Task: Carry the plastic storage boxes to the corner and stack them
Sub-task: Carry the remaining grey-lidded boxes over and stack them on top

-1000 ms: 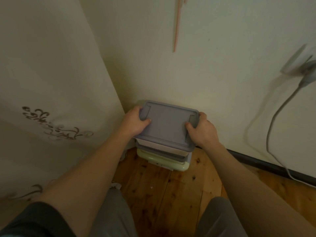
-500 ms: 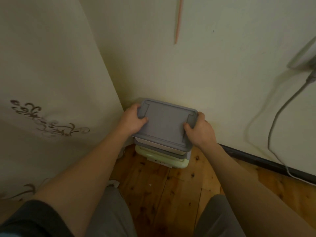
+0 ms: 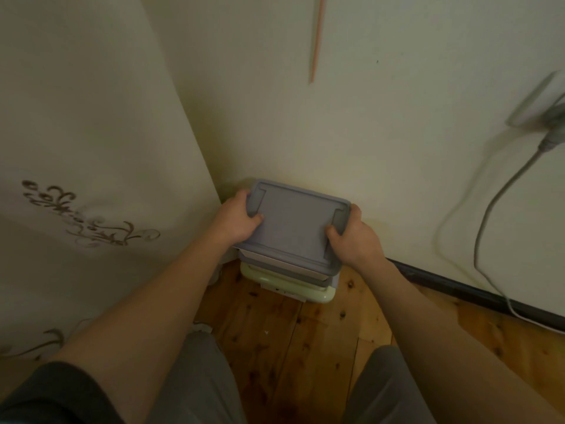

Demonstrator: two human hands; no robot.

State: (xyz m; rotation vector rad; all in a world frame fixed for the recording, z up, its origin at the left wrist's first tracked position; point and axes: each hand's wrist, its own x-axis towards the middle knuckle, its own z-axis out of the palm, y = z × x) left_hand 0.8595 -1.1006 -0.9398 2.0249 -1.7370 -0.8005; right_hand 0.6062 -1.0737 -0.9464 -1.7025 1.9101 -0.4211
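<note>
**Head view: grey box settling onto the stack in the corner**

Head view shows my left hand (image 3: 237, 220) and right hand (image 3: 351, 237) clamped on the short ends of the grey box (image 3: 293, 223), thumbs curled over the lid, the other fingers hidden underneath. Over the last second the box has barely shifted: it has edged a little toward 12 o'clock, closer to the wall (image 3: 367, 117), and sits low over the boxes below it. A second grey box (image 3: 331, 278) peeks out under its near edge, and beneath that the pale green box (image 3: 287, 286) rests on the wooden floor (image 3: 305, 347).

So the carrying looks done and I judge this to be the last of the placing (whether the box has fully seated on the one below I cannot tell). The curtain (image 3: 91, 148) hangs at 9 o'clock, touching my left wrist; a grey cable (image 3: 483, 228) droops down the wall at 3 o'clock, well apart from the stack.

Next I would square the edges, then let go.
</note>
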